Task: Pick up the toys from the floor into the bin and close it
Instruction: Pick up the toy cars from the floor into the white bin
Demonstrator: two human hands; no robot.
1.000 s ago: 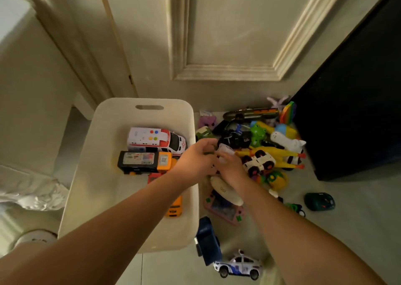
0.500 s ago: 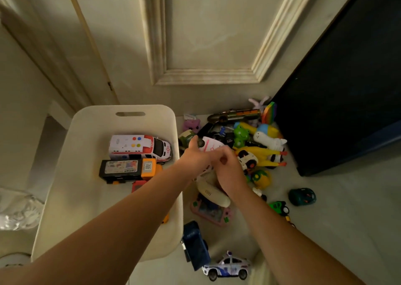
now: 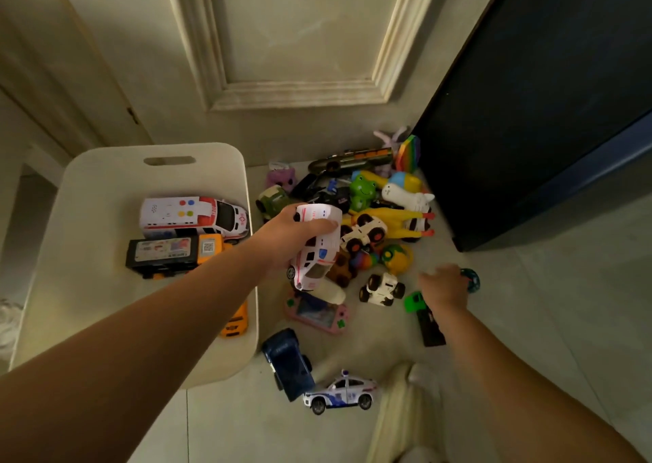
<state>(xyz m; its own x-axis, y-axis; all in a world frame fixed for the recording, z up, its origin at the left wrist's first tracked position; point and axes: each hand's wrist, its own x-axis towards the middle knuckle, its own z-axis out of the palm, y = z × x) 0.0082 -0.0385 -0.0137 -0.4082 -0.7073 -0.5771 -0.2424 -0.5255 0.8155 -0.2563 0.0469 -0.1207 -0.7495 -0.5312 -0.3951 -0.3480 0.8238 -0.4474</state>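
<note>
A white bin stands open on the floor at the left; inside lie a white ambulance, a black and orange truck and an orange car. My left hand grips a white toy ambulance van, nose down, in the air just right of the bin's rim. My right hand reaches over the floor to a dark green ball toy; its fingers are blurred. A heap of toys lies between the bin and a dark cabinet.
A dark blue cabinet stands at the right, a panelled door behind. On the floor nearer me lie a blue truck, a police car, a pink handheld game, a white monster truck and a green car.
My left hand has lifted the white ambulance van out of the heap. My right hand has let go and swung right toward the dark green ball toy.
</note>
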